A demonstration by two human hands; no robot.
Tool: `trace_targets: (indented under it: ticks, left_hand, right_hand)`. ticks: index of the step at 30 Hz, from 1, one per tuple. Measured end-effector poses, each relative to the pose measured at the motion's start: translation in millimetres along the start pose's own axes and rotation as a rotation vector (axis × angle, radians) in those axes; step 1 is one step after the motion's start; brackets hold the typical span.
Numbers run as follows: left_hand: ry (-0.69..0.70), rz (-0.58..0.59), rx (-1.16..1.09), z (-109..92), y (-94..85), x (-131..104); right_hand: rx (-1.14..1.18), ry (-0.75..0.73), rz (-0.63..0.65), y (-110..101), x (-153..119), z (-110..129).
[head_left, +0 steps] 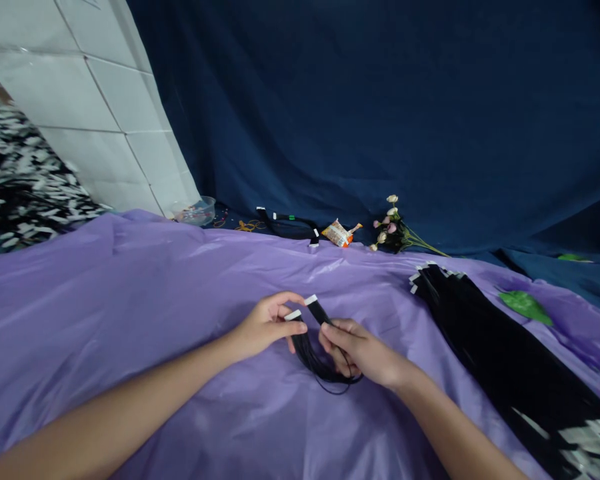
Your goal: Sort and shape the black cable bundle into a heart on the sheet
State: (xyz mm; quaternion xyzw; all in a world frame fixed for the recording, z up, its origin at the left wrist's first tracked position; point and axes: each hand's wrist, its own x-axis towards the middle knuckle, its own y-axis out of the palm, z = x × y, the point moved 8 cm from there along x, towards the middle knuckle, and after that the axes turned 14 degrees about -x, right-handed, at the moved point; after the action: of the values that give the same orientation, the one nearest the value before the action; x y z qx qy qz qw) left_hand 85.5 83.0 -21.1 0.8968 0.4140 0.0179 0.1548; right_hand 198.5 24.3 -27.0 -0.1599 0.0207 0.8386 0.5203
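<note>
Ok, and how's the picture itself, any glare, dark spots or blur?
Head view: soft, rather dim light, with pale sheen along folds of the purple cloth; head view: the blue curtain darkens almost to black at the upper right corner; head view: white patches at lower right look smeared, while the cable reads clearer.

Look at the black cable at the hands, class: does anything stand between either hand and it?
Nothing visible does. The left hand and right hand both hold the cable directly. The bundle lies off to the right on the purple cloth, apart from both hands.
</note>
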Motion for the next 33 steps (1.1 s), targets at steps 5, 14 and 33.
trace_targets:
  ticks: [5,14,33]
  left_hand:
    - [-0.006,0.064,0.0,2,9.4,-2]
    - [-0.02,0.129,-0.051,4,13.5,-4]
    - [0.02,-0.267,-0.201,-4,-20.8,0]
  right_hand:
    - [-0.011,0.073,0.056,1,-5,-3]
    - [-0.004,0.102,0.151,1,-4,-5]
    - [-0.001,-0.249,-0.403,-43,-5,19]
